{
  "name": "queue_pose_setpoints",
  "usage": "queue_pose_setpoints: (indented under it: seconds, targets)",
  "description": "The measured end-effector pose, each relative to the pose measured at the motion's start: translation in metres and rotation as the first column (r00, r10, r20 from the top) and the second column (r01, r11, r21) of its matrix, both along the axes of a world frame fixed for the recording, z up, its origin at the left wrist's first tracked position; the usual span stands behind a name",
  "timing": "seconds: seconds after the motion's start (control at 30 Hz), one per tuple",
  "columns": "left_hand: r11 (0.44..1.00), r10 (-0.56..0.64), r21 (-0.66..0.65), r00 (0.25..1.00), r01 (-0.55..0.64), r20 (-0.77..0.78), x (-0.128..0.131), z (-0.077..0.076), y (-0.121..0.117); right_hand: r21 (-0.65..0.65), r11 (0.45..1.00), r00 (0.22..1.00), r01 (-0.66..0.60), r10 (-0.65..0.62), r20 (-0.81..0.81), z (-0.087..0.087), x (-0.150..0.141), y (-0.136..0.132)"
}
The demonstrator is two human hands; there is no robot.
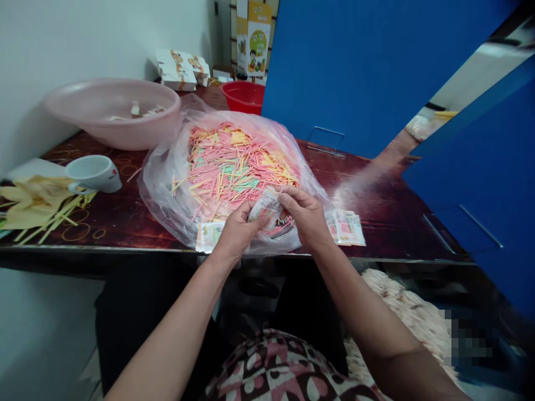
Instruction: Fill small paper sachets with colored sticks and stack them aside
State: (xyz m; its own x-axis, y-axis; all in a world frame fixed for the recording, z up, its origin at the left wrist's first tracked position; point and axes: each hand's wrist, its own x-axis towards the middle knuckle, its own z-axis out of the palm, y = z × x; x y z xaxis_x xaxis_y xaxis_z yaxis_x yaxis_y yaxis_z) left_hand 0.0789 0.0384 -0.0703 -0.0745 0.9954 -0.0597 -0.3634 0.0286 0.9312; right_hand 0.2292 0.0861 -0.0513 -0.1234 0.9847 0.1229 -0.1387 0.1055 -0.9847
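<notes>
I see one small packet (267,206) pinched between left hand (239,229) and right hand (306,216), over near side of the open bag of coloured sticks (234,167) on the bench (388,228). Packet stack (351,228) by right wrist. Cup (97,171), pink basin (125,131) off left. Blue panel (346,72) partly blocks my view of red basin (243,96).

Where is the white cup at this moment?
In the head view, the white cup sits on the table at left, in front of the pink basin and left of the plastic bag.
</notes>
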Motion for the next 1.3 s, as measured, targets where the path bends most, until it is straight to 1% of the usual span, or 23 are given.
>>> queue_pose_setpoints:
  seconds: [0.07, 0.17, 0.33, 0.43, 0.5, 0.57, 0.63, 0.67, 0.7, 0.77, 0.8, 0.83, 0.87, 0.93, 1.0, 1.03, 1.07, 1.1, 1.13, 1.17, 1.2, 1.27, 1.3]
  targets:
    - [1.0, 0.008, -0.011, 1.0, -0.007, 0.015, 0.0, 0.0, 0.0, 0.025, 1.0, 1.0, 0.016, -0.017, 0.019, 0.0, -0.001, 0.0]
    - [0.999, 0.031, -0.014, 0.999, -0.031, 0.032, -0.001, 0.0, 0.002, 0.046, 0.999, 0.998, -0.016, 0.013, 0.056, -0.002, -0.002, -0.002]
    - [0.998, 0.055, -0.014, 0.998, -0.055, -0.008, -0.001, -0.002, 0.001, 0.055, 0.998, 1.0, 0.003, -0.005, 0.027, 0.001, -0.005, -0.003]
    - [0.998, 0.059, -0.018, 0.998, -0.059, 0.009, -0.001, -0.002, 0.001, 0.076, 0.994, 0.997, 0.072, -0.072, -0.001, 0.004, -0.001, 0.005]
    - [0.997, 0.07, -0.034, 0.997, -0.069, 0.03, -0.003, -0.002, 0.001, 0.11, 0.981, 0.987, 0.157, -0.158, -0.001, 0.004, 0.007, 0.017]
    - [0.996, 0.071, -0.06, 0.995, -0.067, 0.069, -0.004, -0.001, 0.001, 0.156, 0.962, 0.97, 0.224, -0.236, 0.065, 0.001, 0.017, 0.027]
    - [0.995, 0.078, -0.066, 0.99, -0.071, 0.118, -0.005, -0.001, 0.002, 0.203, 0.951, 0.951, 0.234, -0.267, 0.156, -0.003, 0.023, 0.031]
    - [0.995, 0.083, -0.058, 0.988, -0.076, 0.133, -0.005, 0.0, 0.002, 0.207, 0.957, 0.952, 0.204, -0.244, 0.187, -0.005, 0.024, 0.029]
    - [0.996, 0.085, -0.048, 0.988, -0.079, 0.133, -0.004, 0.0, 0.002, 0.186, 0.97, 0.96, 0.154, -0.191, 0.203, -0.007, 0.022, 0.025]
    - [0.998, 0.062, -0.032, 0.995, -0.059, 0.082, -0.001, 0.0, 0.002, 0.101, 0.995, 0.978, 0.02, -0.041, 0.206, -0.01, 0.014, 0.01]
    - [0.999, 0.041, -0.031, 0.999, -0.04, 0.035, 0.0, 0.0, 0.002, 0.067, 0.997, 0.978, -0.04, 0.025, 0.207, -0.011, 0.009, 0.001]
    - [0.999, 0.02, -0.029, 1.0, -0.02, -0.017, 0.001, 0.0, 0.002, 0.05, 0.996, 0.976, -0.076, 0.064, 0.207, -0.012, 0.004, -0.006]
    - [1.0, 0.007, -0.026, 0.998, -0.008, -0.065, 0.001, 0.001, 0.001, 0.048, 0.996, 0.977, -0.081, 0.07, 0.201, -0.013, 0.0, -0.011]
    - [1.0, 0.027, 0.003, 0.99, -0.027, -0.14, -0.002, 0.003, -0.002, 0.059, 0.998, 0.986, -0.017, 0.008, 0.164, -0.017, 0.001, -0.015]
    - [0.995, 0.095, 0.058, 0.97, -0.084, -0.225, -0.01, 0.007, -0.005, 0.053, 0.994, 0.986, 0.093, -0.099, 0.137, -0.022, 0.019, -0.011]
    - [0.989, 0.138, 0.095, 0.945, -0.115, -0.295, -0.017, 0.009, -0.007, 0.051, 0.987, 0.977, 0.149, -0.156, 0.149, -0.025, 0.034, -0.008]
    - [0.981, 0.179, 0.136, 0.905, -0.136, -0.386, -0.025, 0.011, -0.01, 0.059, 0.976, 0.959, 0.209, -0.216, 0.181, -0.027, 0.052, -0.004]
    - [0.974, 0.21, 0.177, 0.845, -0.139, -0.492, -0.034, 0.013, -0.012, 0.075, 0.961, 0.935, 0.265, -0.276, 0.222, -0.03, 0.072, 0.0]
    - [0.97, 0.225, 0.212, 0.767, -0.118, -0.601, -0.044, 0.015, -0.015, 0.091, 0.943, 0.904, 0.32, -0.333, 0.27, -0.033, 0.093, 0.003]
    - [0.968, 0.227, 0.238, 0.682, -0.08, -0.695, -0.054, 0.015, -0.017, 0.122, 0.916, 0.856, 0.382, -0.4, 0.326, -0.036, 0.114, 0.006]
    - [0.967, 0.222, 0.254, 0.598, -0.032, -0.77, -0.063, 0.015, -0.019, 0.177, 0.893, 0.791, 0.413, -0.448, 0.416, -0.04, 0.134, 0.009]
    - [0.965, 0.204, 0.256, 0.445, 0.059, -0.872, -0.079, 0.011, -0.023, 0.315, 0.837, 0.588, 0.447, -0.541, 0.601, -0.05, 0.166, 0.014]
    - [0.966, 0.193, 0.243, 0.376, 0.092, -0.906, -0.085, 0.008, -0.024, 0.363, 0.828, 0.485, 0.427, -0.549, 0.681, -0.056, 0.178, 0.016]
